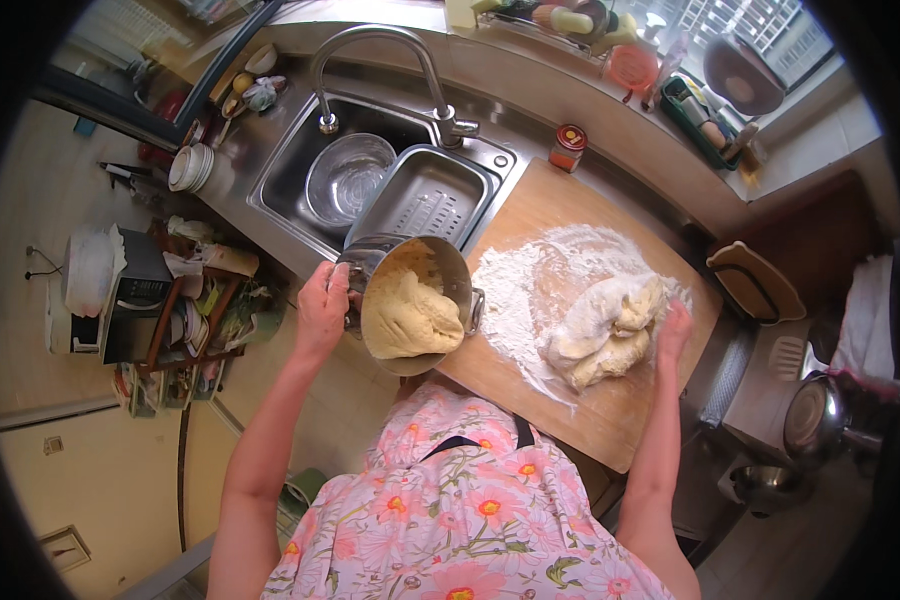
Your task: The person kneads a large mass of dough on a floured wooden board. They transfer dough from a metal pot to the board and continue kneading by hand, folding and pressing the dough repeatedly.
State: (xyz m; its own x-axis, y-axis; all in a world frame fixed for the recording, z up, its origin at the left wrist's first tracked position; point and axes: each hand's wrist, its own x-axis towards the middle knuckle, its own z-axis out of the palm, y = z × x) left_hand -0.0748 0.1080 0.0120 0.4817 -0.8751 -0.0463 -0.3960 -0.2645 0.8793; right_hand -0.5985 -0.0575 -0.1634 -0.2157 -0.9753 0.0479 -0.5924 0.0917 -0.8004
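My left hand [324, 301] grips the side handle of a metal pot [461, 281], tilted so that its inside shows. A lump of yellowish dough [412, 319] lies in the pot. On the wooden board [600, 427], another mass of dough [607, 330], partly coated in flour, rests at the right of a spread of white flour [506, 285]. My right hand [675, 328] is at the right edge of that dough, fingers curled; whether it grips any dough cannot be told.
Behind the pot, the sink [277, 176] holds a metal bowl [349, 180] and a drain tray [439, 202] under a tall faucet [375, 31]. A red-lidded jar [568, 148] stands at the board's back corner. Stacked bowls [191, 168] sit on the counter's left edge.
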